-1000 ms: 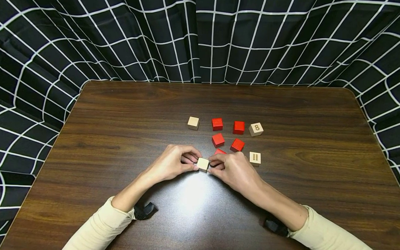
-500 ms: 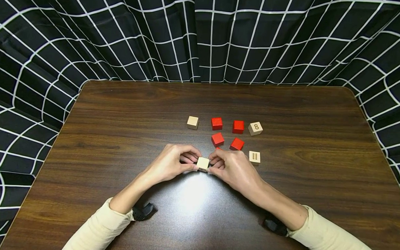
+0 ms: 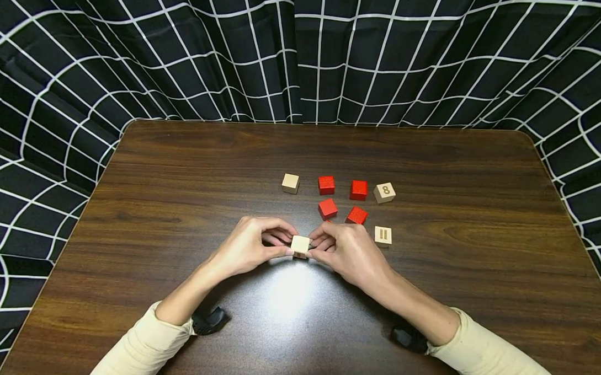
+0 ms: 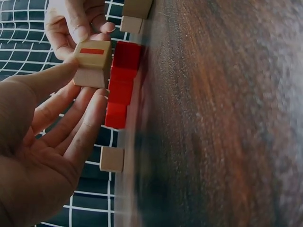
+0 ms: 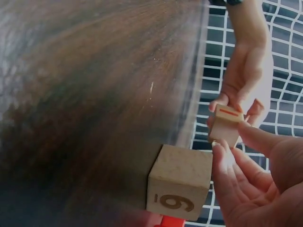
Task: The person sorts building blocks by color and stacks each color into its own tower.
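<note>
Both hands meet over the near middle of the table around one pale wooden cube. The left hand pinches it from the left, thumb in front and fingers behind. From the other side the right hand pinches the same wooden cube with thumb and fingers. A red bar mark shows on the wooden cube's face in the left wrist view. Just behind the right hand lie red cubes, one of them mostly hidden by its fingers. Right of that hand sits a wooden cube with an equals sign.
Farther back stand a plain wooden cube, more red cubes and a wooden cube marked 8. An underlined 6 shows on a wooden cube in the right wrist view. A black grid curtain surrounds the brown table.
Both hands have shifted slightly left with the wooden cube between them. The cube has tipped a little, and a mark on its near face now shows in the head view.
</note>
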{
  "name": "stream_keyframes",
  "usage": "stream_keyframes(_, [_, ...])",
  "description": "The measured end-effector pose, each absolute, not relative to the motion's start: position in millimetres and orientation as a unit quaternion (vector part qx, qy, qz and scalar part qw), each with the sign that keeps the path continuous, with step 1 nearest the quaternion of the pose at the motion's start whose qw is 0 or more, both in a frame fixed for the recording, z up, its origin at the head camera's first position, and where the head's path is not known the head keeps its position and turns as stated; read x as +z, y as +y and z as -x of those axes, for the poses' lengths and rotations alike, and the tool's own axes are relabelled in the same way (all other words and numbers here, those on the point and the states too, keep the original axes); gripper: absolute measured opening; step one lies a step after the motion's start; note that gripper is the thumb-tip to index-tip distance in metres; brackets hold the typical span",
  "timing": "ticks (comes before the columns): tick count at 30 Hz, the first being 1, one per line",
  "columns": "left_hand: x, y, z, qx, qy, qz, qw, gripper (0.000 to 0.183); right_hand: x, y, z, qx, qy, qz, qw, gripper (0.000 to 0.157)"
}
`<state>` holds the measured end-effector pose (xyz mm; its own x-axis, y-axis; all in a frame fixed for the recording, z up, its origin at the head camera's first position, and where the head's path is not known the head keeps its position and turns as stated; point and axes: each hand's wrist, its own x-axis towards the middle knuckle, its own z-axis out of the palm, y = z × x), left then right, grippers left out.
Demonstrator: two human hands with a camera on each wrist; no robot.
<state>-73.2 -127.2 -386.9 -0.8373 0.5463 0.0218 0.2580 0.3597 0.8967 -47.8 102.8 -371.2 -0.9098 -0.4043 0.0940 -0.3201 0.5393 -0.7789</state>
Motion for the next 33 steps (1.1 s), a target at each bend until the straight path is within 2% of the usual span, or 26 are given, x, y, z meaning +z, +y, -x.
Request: stream_keyframes(33, [-384,-167,64,0.594,0.762,-0.215,0.145,0.031,-368,71,50,-0.496,0.841,0.195,0.091,0.021])
